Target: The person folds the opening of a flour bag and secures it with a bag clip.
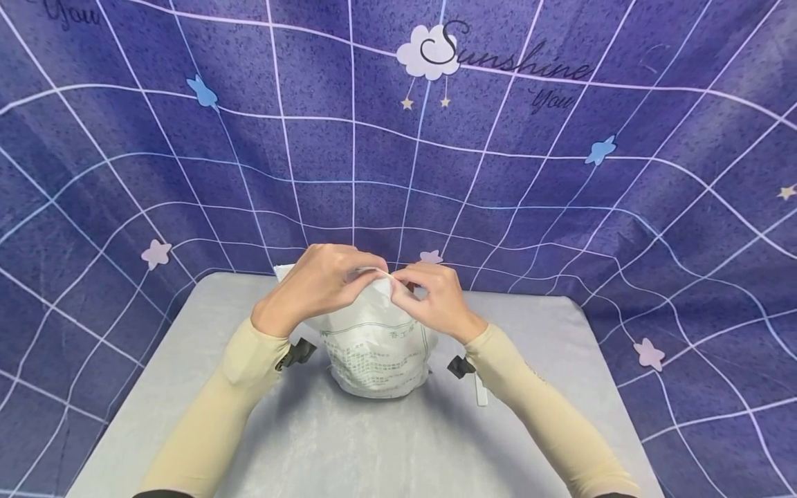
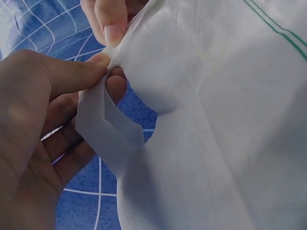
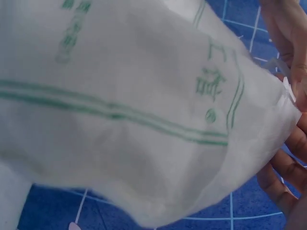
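Observation:
A white bag [image 1: 376, 360] with green printed lines and characters stands upright on the grey table. My left hand [image 1: 324, 280] pinches its top edge between thumb and forefinger, and in the left wrist view the other fingers spread behind a narrow folded strip of the bag [image 2: 98, 120]. Close beside it, my right hand [image 1: 436, 294] pinches the same edge, the two sets of fingertips nearly meeting. The bag's top is gathered where they hold it. Green print on the bag [image 3: 139, 86] fills much of the right wrist view. What the bag contains is hidden.
The grey table surface [image 1: 386, 456] spreads around the bag. A purple-blue curtain [image 1: 373, 159] with a white grid, stars and a cloud hangs behind and at both sides. Dark wrist mounts [image 1: 461, 366] sit below the sleeves, one with a white strip dangling.

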`<state>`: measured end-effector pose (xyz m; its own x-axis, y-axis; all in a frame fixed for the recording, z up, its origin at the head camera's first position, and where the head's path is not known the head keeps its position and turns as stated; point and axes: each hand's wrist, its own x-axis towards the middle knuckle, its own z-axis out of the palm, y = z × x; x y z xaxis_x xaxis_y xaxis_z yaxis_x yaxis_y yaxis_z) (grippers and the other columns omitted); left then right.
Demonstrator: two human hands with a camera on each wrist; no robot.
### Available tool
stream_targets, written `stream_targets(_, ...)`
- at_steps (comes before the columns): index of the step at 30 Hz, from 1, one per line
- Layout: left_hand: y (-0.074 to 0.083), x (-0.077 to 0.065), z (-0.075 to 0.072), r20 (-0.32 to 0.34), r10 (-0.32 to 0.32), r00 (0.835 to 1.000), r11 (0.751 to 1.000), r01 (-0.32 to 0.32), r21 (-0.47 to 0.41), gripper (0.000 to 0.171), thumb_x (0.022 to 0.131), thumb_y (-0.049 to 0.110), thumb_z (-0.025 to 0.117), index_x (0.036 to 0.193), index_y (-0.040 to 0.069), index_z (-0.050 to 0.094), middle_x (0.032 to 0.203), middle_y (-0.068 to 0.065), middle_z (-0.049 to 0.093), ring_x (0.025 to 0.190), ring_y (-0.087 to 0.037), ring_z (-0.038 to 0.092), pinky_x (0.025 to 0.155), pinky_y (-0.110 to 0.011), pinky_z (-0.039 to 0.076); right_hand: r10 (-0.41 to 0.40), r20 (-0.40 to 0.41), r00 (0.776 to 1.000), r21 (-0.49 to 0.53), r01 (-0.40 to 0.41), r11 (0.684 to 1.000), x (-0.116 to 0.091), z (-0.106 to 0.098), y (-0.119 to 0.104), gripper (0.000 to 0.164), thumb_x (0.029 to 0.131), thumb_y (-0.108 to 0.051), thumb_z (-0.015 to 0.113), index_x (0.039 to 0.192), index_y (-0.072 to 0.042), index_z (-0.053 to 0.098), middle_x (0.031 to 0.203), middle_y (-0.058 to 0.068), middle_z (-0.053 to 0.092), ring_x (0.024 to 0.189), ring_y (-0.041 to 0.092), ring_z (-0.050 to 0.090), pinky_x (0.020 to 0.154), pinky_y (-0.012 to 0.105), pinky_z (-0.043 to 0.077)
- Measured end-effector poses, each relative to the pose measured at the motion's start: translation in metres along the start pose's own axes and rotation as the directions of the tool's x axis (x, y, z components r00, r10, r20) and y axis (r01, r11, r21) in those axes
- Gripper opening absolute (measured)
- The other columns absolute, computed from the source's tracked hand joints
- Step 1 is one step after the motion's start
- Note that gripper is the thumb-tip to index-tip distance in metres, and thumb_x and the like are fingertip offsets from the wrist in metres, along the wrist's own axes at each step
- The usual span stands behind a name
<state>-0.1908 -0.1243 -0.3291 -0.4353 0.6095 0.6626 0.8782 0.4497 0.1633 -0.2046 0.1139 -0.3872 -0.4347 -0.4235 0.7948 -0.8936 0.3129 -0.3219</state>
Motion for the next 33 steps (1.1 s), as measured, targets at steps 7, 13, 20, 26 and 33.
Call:
stream_targets(7,-0.001,0.0,0.0,-0.009,0.037,0.999,0.999,-0.037,0.008,0.015,0.09,0.007,0.086,0.104,0.012,0.084,0.09,0.0,0.08,0.063,-0.008,0.063,0.056,-0.026,0.055,-0.057,-0.001,0.998,-0.074,0.057,0.996,-0.003,-0.002,0.001,0.015,0.091,-0.008,0.067,0.092,-0.008,0.082,0.068,-0.003,0.065,0.058,0.014,0.055,0.056,0.027,0.048)
stream_targets(13,-0.001,-0.001,-0.001,-0.016,0.053,0.998,0.998,-0.053,0.015,0.015,0.089,0.006,0.086,0.103,0.013,0.084,0.087,0.001,0.079,0.061,-0.009,0.061,0.054,-0.025,0.053,-0.079,-0.012,0.997,-0.101,0.077,0.992,-0.012,-0.002,0.005,0.014,0.09,-0.008,0.067,0.09,-0.01,0.081,0.067,-0.004,0.064,0.058,0.011,0.054,0.056,0.026,0.049)
stream_targets(20,-0.002,-0.003,-0.001,-0.026,0.056,0.998,0.998,-0.055,0.02,0.015,0.089,0.006,0.087,0.102,0.013,0.084,0.089,0.002,0.079,0.062,-0.009,0.063,0.053,-0.025,0.053,-0.116,-0.001,0.993,-0.165,0.114,0.98,-0.02,-0.004,0.008,0.016,0.093,-0.01,0.065,0.091,-0.011,0.081,0.067,-0.006,0.064,0.056,0.014,0.057,0.056,0.027,0.047)
stream_targets(26,-0.003,-0.003,-0.001,-0.024,0.06,0.998,0.998,-0.06,0.018,0.016,0.089,0.006,0.086,0.103,0.012,0.084,0.09,0.001,0.08,0.064,-0.009,0.066,0.055,-0.025,0.055,-0.137,-0.006,0.991,-0.178,0.134,0.975,-0.026,-0.006,0.01,0.016,0.093,-0.009,0.064,0.09,-0.011,0.08,0.065,-0.006,0.062,0.054,0.014,0.054,0.053,0.027,0.045)
stream_targets(33,-0.002,-0.003,-0.001,-0.02,0.064,0.998,0.998,-0.064,0.019,0.016,0.089,0.006,0.086,0.103,0.013,0.084,0.09,0.001,0.081,0.064,-0.01,0.066,0.054,-0.026,0.055,-0.159,0.004,0.987,-0.197,0.156,0.968,-0.033,-0.008,0.013,0.017,0.093,-0.01,0.064,0.092,-0.01,0.081,0.065,-0.005,0.064,0.053,0.013,0.052,0.052,0.027,0.045)
